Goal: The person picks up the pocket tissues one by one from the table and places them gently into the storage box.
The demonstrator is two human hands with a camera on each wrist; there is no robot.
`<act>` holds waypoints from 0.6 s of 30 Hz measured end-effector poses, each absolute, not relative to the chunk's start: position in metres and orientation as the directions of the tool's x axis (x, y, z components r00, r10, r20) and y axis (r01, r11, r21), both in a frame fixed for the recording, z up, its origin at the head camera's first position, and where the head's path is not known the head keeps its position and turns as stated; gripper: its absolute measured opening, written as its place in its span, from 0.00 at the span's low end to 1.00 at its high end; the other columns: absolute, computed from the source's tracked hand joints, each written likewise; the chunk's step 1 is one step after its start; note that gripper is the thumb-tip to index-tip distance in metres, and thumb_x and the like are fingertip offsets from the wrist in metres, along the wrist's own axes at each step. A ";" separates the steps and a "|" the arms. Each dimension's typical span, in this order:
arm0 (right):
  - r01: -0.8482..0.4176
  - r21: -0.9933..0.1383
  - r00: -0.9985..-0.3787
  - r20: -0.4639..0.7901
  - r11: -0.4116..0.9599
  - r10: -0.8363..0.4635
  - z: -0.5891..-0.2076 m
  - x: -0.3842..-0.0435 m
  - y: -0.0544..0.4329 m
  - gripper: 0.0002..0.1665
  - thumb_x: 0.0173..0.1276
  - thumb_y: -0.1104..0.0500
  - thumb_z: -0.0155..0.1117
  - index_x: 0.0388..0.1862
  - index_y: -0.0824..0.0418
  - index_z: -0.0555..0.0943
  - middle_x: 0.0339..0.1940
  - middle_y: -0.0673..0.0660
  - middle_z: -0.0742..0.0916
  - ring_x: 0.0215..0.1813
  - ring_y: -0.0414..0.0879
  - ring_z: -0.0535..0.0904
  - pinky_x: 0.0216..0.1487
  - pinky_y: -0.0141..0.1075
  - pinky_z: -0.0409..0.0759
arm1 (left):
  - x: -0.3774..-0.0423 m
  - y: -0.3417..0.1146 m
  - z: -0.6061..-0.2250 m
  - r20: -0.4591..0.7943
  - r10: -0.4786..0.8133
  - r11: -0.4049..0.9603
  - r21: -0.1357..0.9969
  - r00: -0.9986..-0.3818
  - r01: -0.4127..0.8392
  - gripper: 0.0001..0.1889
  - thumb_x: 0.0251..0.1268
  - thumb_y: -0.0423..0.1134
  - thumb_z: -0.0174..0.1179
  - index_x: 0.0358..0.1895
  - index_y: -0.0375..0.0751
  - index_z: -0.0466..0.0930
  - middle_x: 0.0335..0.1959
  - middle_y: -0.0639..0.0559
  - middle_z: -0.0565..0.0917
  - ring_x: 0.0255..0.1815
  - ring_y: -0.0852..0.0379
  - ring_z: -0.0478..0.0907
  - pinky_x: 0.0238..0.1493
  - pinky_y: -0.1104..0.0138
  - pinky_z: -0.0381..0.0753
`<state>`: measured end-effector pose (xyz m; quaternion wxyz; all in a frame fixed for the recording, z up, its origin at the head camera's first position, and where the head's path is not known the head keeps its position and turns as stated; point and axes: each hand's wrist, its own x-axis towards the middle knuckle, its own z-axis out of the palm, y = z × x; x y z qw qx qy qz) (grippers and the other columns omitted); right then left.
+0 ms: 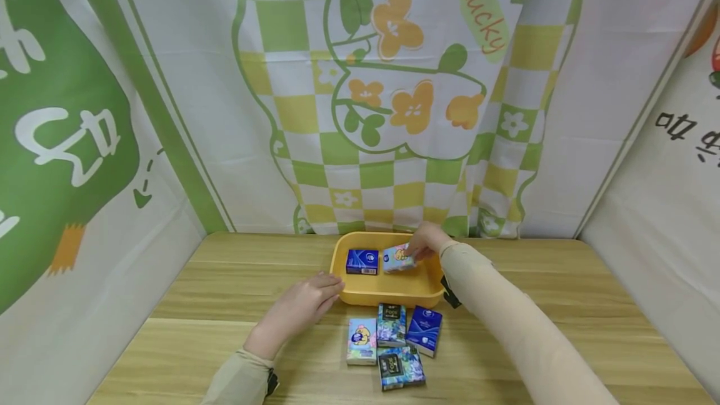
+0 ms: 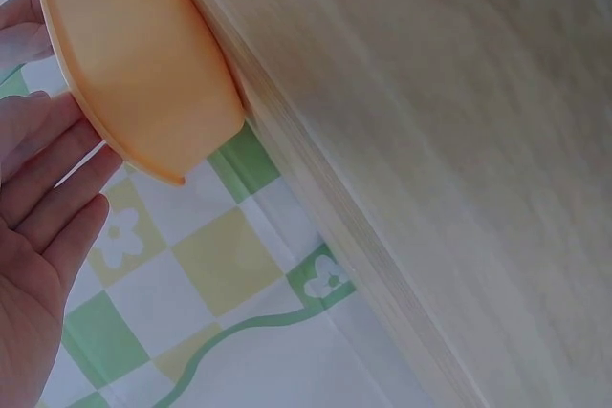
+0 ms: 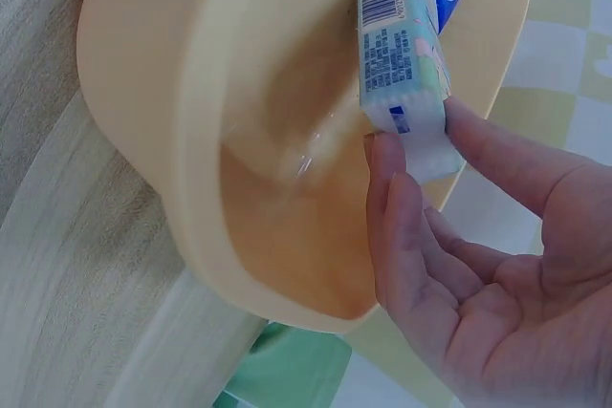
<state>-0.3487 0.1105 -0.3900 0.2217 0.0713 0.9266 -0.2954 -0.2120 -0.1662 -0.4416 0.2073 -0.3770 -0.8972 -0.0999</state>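
A yellow plastic tub (image 1: 388,299) stands at the back of the table. My right hand (image 1: 429,240) pinches a pastel pocket tissue pack (image 1: 396,259) with a cartoon print, holding it over the tub's inside. In the right wrist view, thumb and fingertips hold one end of the tissue pack (image 3: 397,64). A dark blue tissue pack (image 1: 362,262) lies in the tub to its left. My left hand (image 1: 306,299) rests its fingers on the tub's left rim; in the left wrist view the left hand's fingers (image 2: 62,174) look mostly straight against the tub (image 2: 153,64).
In front of the tub lie another cartoon tissue pack (image 1: 362,341), two dark floral tissue packs (image 1: 391,325) and a blue tissue pack (image 1: 424,330). A printed curtain (image 1: 388,192) hangs right behind the tub. Fabric walls stand on both sides of the wooden table (image 1: 562,305).
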 end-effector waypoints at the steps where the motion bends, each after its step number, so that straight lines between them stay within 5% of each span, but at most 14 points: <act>1: 0.263 -0.522 -0.891 -0.455 0.811 -0.005 -0.389 -0.348 0.111 0.09 0.56 0.61 0.72 0.29 0.67 0.82 0.17 0.54 0.86 0.23 0.42 0.85 0.44 0.34 0.87 | -0.212 -0.166 -0.441 0.447 0.635 0.696 0.023 -0.629 0.718 0.14 0.61 0.35 0.62 0.51 0.38 0.82 0.51 0.44 0.84 0.53 0.49 0.81 0.58 0.59 0.81; 12: 0.259 -0.513 -0.882 -0.471 0.818 -0.017 -0.405 -0.362 0.108 0.09 0.58 0.62 0.69 0.33 0.68 0.83 0.27 0.59 0.88 0.25 0.43 0.84 0.37 0.33 0.88 | -0.213 -0.167 -0.442 0.460 0.635 0.692 0.019 -0.621 0.722 0.14 0.61 0.35 0.63 0.50 0.37 0.82 0.51 0.43 0.84 0.52 0.47 0.82 0.55 0.59 0.82; 18: 0.235 -0.549 -0.867 -0.492 0.802 -0.083 -0.496 -0.443 0.126 0.10 0.56 0.60 0.71 0.24 0.66 0.81 0.20 0.57 0.86 0.21 0.45 0.83 0.22 0.32 0.85 | -0.212 -0.166 -0.442 0.451 0.636 0.694 0.021 -0.626 0.720 0.15 0.61 0.35 0.62 0.51 0.37 0.82 0.51 0.42 0.84 0.52 0.46 0.82 0.56 0.58 0.82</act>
